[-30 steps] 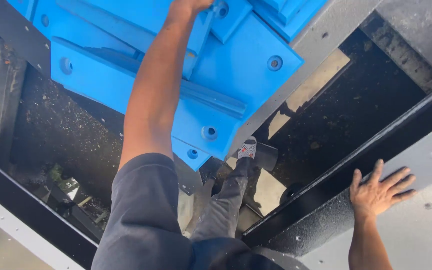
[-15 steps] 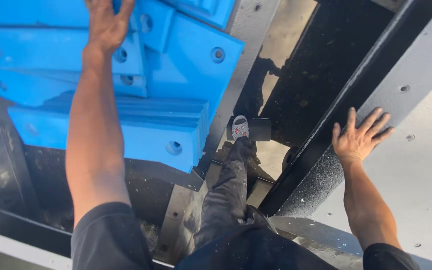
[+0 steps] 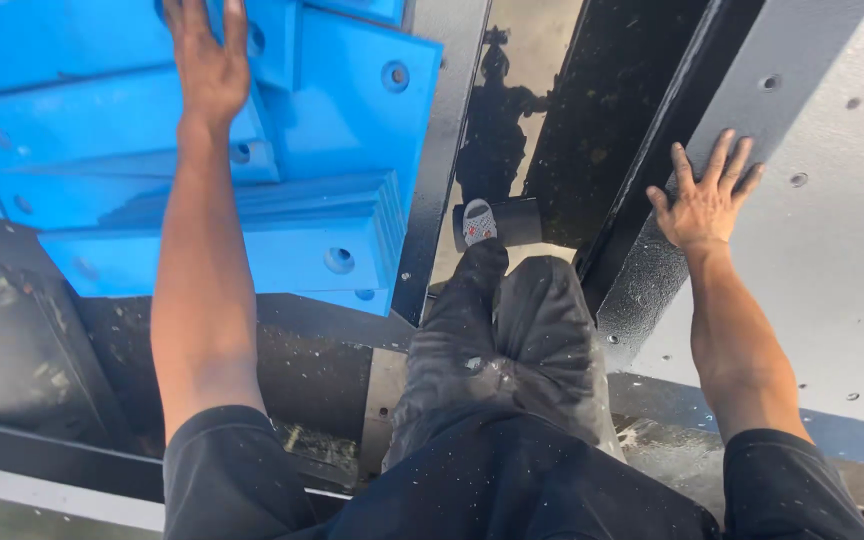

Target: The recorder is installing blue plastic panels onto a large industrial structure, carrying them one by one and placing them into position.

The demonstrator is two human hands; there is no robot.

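My left hand (image 3: 207, 60) lies flat, fingers spread, on a stack of blue plastic blocks (image 3: 322, 215) with round bolt holes, at the upper left. My right hand (image 3: 704, 197) presses open-palmed on a grey metal panel (image 3: 832, 260) at the right, beside a black steel beam (image 3: 652, 200). Neither hand holds anything. Between my arms I see my own dark grey trouser legs (image 3: 512, 350) and one foot in a white sandal (image 3: 479, 222) standing on a black ledge below.
A second black steel beam (image 3: 442, 150) runs up the middle beside the blue blocks. Below it lies a wet, reflective floor strip (image 3: 522, 80). Dark dusty metal framework (image 3: 22, 340) fills the lower left. The grey panel has small bolt holes.
The view has swung so the blue blocks and beams sit more upright in frame. My left hand stays on the blocks; my right hand has shifted along the grey panel's edge.
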